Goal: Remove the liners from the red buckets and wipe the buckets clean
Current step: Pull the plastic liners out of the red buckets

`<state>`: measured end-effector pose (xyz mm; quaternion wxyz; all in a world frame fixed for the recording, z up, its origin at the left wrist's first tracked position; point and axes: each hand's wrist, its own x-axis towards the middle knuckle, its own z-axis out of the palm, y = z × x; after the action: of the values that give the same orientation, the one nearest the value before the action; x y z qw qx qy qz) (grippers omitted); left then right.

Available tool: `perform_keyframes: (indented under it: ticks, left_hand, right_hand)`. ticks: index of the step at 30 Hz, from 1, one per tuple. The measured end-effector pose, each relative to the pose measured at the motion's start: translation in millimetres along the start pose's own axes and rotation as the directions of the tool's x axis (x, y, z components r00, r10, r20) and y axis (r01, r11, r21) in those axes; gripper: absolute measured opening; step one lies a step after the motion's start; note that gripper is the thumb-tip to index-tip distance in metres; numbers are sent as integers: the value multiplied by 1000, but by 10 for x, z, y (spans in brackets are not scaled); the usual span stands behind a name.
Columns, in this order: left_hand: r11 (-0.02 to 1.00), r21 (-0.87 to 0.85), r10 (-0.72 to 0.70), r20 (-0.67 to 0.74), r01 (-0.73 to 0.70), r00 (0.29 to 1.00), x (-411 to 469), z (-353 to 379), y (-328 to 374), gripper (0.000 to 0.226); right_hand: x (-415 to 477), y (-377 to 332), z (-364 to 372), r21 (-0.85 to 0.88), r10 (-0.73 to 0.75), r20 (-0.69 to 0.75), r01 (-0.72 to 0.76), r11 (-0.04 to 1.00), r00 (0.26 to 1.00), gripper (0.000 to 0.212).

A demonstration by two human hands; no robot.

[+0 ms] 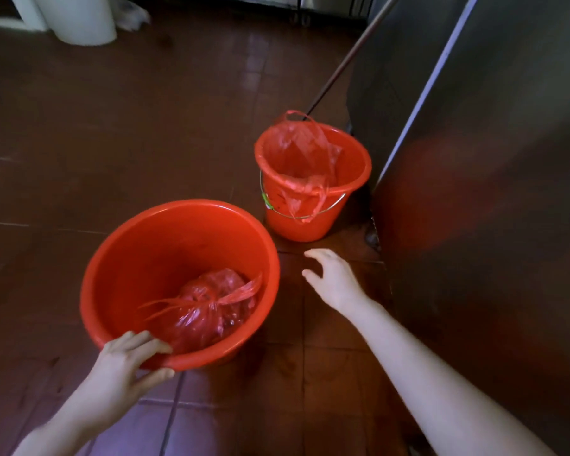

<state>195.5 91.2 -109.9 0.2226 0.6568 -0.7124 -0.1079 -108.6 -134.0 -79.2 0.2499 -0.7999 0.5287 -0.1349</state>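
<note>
near bucket (165, 245), mouth up, held a knotted bag (211, 307); far bucket (297, 225) upright, liner (297, 149) inside. left grip (125, 363) clasped near bucket's rim; right grip (333, 281) spread, empty.

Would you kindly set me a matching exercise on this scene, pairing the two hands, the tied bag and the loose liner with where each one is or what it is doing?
Column one:
1. left hand
2. right hand
3. tied bag
4. loose liner

Column two:
A. draped over the rim of the small bucket
B. grips the near rim of the large bucket
C. lies in the bottom of the large bucket
D. spread open above the floor, holding nothing

Pairs: 1-B, 2-D, 3-C, 4-A.
</note>
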Motion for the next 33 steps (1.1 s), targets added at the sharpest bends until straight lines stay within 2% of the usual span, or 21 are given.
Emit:
perform_keyframes:
  ticks: [3,8,13,18,23,30,33]
  left_hand:
    - [999,-22,-30,-86,28,996,343,72,-43,64]
    - [990,-37,-143,-199,138,970,1002,250,-139,60]
    - [978,-12,-205,-261,210,943,1468,347,-393,54]
    - [973,3,-219,-290,230,932,1699,391,-557,43]
    - [976,13,-202,-306,216,930,1699,444,-585,31]
    - [965,-6,-252,-271,261,929,1726,455,-620,25]
    - [942,-4,-329,-216,336,919,1753,415,-575,28]
  right_hand:
    - [360,75,-113,-117,23,-14,-24,993,1000,48]
    - [1057,77,-187,-301,33,-75,-54,952,997,58]
    - [1748,65,-99,-528,7,-104,-61,847,995,67]
    - [2187,100,29,-650,48,-79,-88,755,996,56]
    - [2195,183,59,-722,-20,-82,-45,690,996,46]
    - [1626,245,-59,-741,-88,82,120,661,993,43]
    - [1146,324,-114,-732,-92,140,166,661,986,37]
